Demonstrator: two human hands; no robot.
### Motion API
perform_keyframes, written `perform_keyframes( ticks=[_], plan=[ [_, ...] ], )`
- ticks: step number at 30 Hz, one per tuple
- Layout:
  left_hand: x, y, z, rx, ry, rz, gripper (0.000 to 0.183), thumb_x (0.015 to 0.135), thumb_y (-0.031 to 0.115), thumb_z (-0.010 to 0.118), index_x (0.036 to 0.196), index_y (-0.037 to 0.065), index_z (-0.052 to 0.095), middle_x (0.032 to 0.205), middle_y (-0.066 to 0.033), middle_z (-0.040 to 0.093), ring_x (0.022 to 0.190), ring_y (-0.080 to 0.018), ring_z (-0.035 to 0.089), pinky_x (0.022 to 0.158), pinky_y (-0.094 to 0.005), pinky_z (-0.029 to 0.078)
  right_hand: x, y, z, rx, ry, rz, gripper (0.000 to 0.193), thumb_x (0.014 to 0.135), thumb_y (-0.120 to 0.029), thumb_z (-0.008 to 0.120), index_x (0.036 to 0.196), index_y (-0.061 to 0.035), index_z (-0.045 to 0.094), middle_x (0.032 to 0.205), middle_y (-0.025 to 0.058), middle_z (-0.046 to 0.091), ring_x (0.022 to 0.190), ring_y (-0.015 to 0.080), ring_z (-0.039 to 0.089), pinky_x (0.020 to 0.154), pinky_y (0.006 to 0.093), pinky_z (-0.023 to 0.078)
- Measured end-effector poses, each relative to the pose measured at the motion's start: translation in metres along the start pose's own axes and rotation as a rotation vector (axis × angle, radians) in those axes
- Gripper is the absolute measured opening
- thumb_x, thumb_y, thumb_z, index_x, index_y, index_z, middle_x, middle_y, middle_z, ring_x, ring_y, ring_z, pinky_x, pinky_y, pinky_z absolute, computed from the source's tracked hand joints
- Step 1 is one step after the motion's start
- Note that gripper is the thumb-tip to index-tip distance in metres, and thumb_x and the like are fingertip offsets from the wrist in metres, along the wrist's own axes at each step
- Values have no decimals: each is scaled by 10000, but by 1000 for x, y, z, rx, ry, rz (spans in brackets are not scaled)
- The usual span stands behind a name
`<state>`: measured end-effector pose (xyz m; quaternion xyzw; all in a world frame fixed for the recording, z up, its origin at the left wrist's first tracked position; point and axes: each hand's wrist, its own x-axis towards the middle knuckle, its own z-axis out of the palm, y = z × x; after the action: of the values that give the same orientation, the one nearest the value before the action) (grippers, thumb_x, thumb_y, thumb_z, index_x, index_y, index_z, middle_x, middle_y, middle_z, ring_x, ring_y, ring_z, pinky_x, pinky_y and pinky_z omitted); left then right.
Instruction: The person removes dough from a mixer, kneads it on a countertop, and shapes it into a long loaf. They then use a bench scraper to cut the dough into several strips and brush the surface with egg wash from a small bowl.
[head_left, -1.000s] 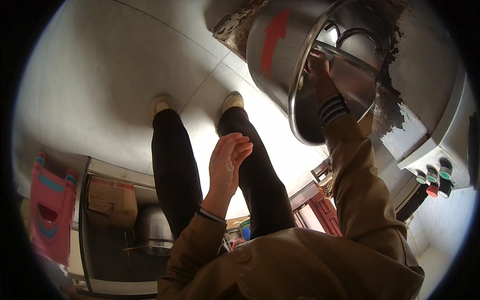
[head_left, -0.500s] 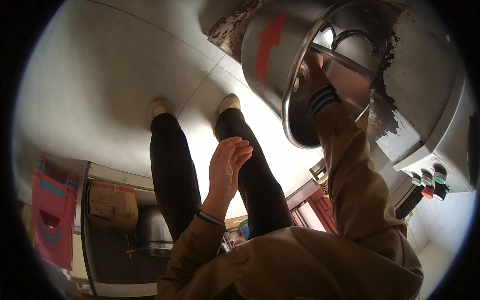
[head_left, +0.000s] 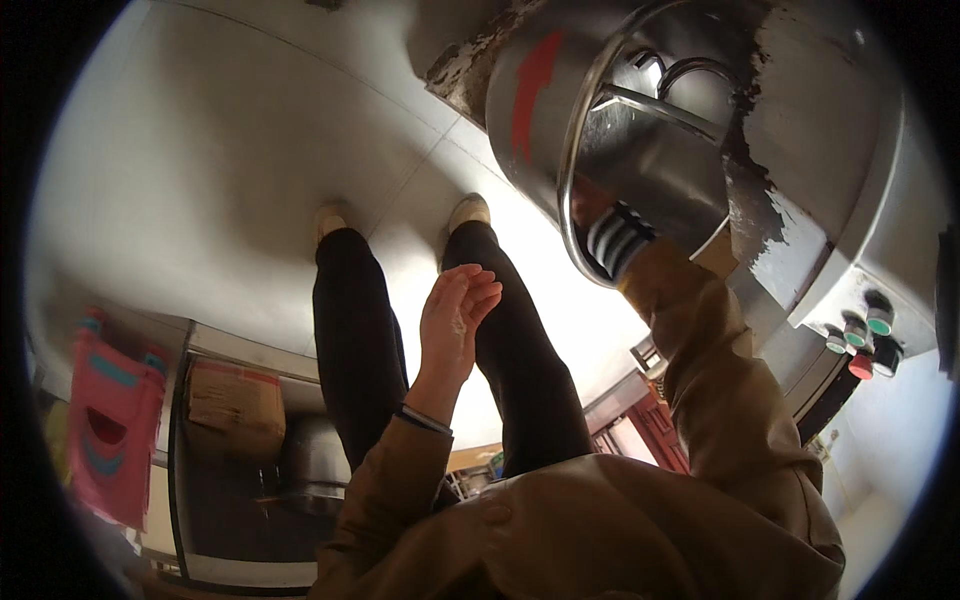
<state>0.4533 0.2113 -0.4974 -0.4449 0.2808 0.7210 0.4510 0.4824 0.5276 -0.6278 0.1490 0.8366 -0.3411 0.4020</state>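
Observation:
A large steel mixer bowl [head_left: 572, 75] with a red arrow on its outer side stands tilted at the upper right. Inside it are a curved metal hook [head_left: 705, 66] and a straight bar [head_left: 662, 109]. My right hand [head_left: 590, 200] reaches into the bowl, low by the near rim. It is dark and smeared, so its fingers and anything in them are hidden. My left hand [head_left: 450, 318] hovers before my legs, fingers loosely bent with nothing in them. Pale residue sticks to its palm and wrist.
The mixer's housing, with peeling paint, carries several round buttons [head_left: 879, 318] at the right. A cardboard box [head_left: 235, 408] and a steel pot [head_left: 315, 460] sit on a dark shelf at lower left, beside a pink folding stool [head_left: 108, 440]. Tiled floor [head_left: 230, 130] spreads ahead.
My right hand has moved down inside the bowl, from beside the bar toward the near rim. The left hand stays almost still. The view has shifted slightly.

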Motion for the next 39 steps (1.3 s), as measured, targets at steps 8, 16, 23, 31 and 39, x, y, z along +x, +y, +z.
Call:
perform_keyframes(
  ticks=[8,16,23,31,39],
  plan=[
    [-47,-11,-19,217,91,146,278,1028,242,475,1190,23,530,1089,-109,619,1003,-220,633,941,-368,512,-60,-124,-55,449,125,298,323,980,-310,482,956,-15,613,709,84,560,564,198,554,476,370,469],
    [-191,-4,126,631,-357,232,331,1026,283,507,1222,19,545,1108,-97,628,1008,-191,640,943,-341,502,-275,-214,-120,1649,149,124,774,949,-697,361,1128,27,570,922,109,610,823,226,606,725,386,511],
    [-312,-1,251,1072,-621,335,486,1043,285,465,1438,10,390,1377,-137,481,1236,-239,511,1002,-376,459,-491,-279,-121,1799,276,-451,456,973,-70,570,1393,46,440,1354,144,552,1256,215,538,1088,344,413],
    [-417,-152,313,1038,-809,-453,589,1037,538,286,1331,60,465,1339,-106,500,1205,-259,513,1040,-470,398,-647,-276,-72,1259,1149,40,147,913,-129,692,932,6,638,826,2,639,738,64,557,644,234,479],
    [-453,-362,308,1057,-709,-572,612,998,606,331,1219,59,492,1286,-198,513,1180,-362,517,1065,-510,397,-821,-172,24,1508,1472,-288,245,989,-145,568,1163,12,640,946,47,683,834,115,615,778,270,514]
  ],
)
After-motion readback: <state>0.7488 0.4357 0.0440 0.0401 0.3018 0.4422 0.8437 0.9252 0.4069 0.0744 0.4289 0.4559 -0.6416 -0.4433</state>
